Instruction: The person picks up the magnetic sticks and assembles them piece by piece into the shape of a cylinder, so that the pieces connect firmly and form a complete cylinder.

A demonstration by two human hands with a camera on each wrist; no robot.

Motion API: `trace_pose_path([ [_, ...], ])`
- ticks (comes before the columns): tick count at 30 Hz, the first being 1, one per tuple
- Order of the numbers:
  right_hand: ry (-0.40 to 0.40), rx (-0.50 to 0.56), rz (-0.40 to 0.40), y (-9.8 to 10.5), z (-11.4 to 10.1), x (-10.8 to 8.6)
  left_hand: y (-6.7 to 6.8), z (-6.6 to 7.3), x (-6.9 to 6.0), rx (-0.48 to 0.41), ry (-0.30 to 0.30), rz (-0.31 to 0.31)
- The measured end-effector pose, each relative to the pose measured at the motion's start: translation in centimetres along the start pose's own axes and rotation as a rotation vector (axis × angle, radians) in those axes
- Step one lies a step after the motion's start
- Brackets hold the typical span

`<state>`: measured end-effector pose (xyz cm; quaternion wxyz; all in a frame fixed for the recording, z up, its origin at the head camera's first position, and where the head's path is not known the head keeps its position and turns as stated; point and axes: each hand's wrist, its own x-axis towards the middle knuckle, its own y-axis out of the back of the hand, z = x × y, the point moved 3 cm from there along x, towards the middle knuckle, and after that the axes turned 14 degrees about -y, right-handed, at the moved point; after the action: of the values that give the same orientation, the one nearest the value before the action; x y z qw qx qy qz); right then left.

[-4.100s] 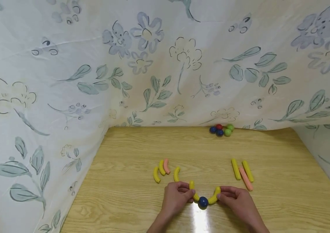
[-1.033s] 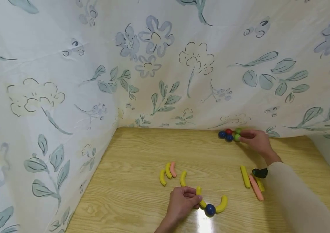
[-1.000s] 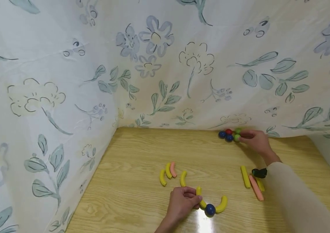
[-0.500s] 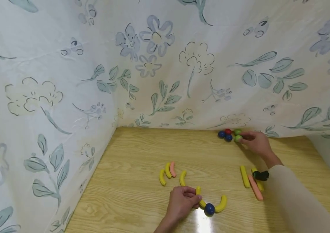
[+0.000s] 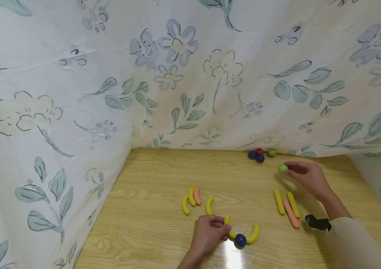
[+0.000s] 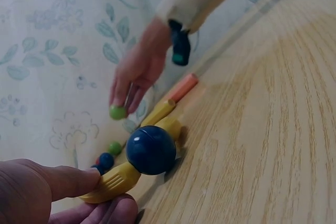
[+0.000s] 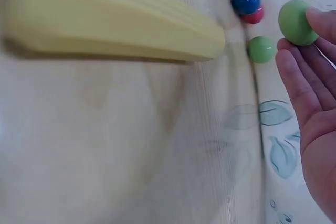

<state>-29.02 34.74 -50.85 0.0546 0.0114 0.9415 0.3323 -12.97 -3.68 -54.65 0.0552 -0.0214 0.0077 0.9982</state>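
My left hand (image 5: 207, 233) pinches a curved yellow piece (image 5: 229, 226) whose lower end meets a dark blue ball (image 5: 240, 241). A second curved yellow piece (image 5: 253, 234) touches the ball's right side, so the three form a U on the table. In the left wrist view, thumb and fingers hold the yellow piece (image 6: 113, 183) beside the blue ball (image 6: 151, 150). My right hand (image 5: 311, 178) pinches a light green ball (image 5: 282, 169) between thumb and fingertips, above the table behind the straight sticks. The right wrist view shows this green ball (image 7: 297, 22) at the fingertips.
At the back edge lie another green ball (image 5: 271, 152), a red ball (image 5: 259, 151) and two blue balls (image 5: 260, 158). Straight yellow sticks (image 5: 279, 202) and a pink stick (image 5: 291, 214) lie right. Curved yellow pieces (image 5: 209, 206) and a curved pink one (image 5: 197, 196) lie left. Patterned cloth (image 5: 183, 74) surrounds the table.
My right hand has gone from the U to the back group, taken hold of a green ball and brought it away, toward the front right. My left hand still holds its yellow piece.
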Motion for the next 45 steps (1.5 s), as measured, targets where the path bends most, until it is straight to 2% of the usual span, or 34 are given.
trace_pose_path([
  [9, -0.107, 0.033, 0.026, -0.5, 0.1, -7.3, -0.1, -0.1, 0.0, 0.017, 0.012, -0.001],
  [14, -0.128, 0.124, -0.007, -2.1, -0.6, -10.6, -0.1, -0.2, 0.1, 0.021, 0.015, -0.003],
  [18, -0.118, 0.195, -0.054, -4.0, -1.8, -12.1, -0.1, -0.1, 0.2, 0.028, 0.023, -0.004],
  [22, -0.095, 0.257, -0.108, -6.2, -2.9, -12.7, -0.1, 0.0, 0.3, 0.033, 0.023, -0.001],
  [28, -0.086, 0.345, -0.189, -9.3, -4.0, -12.3, -0.2, 0.2, 0.3, 0.041, 0.023, 0.001],
  [36, -0.095, 0.401, -0.254, -13.3, -5.2, -12.3, 0.2, -0.1, 0.3, 0.046, -0.004, -0.004],
  [45, -0.029, 0.397, -0.296, -16.4, -6.4, -11.8, 0.7, -0.9, 0.4, 0.027, -0.037, -0.021],
])
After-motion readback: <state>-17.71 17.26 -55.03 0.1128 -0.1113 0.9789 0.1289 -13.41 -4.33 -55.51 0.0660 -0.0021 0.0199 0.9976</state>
